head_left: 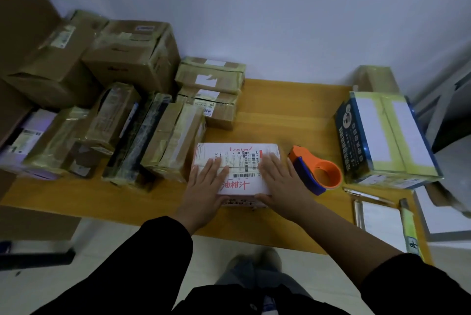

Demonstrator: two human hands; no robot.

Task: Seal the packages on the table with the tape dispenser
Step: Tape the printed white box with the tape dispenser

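A white package (239, 159) with shipping labels and red handwriting lies on the wooden table (285, 116) near its front edge. My left hand (207, 183) rests flat on the package's left part, fingers straight. My right hand (281, 181) lies flat on its right part, thumb at the near edge. An orange and blue tape dispenser (316, 170) stands on the table just right of the package, apart from both hands.
Many taped brown boxes (132, 59) are stacked across the table's left half, close to the white package. A blue box with yellow tape (387, 136) sits at the right. A pen (367, 196), a notepad (382, 223) and a utility knife (410, 228) lie at the front right.
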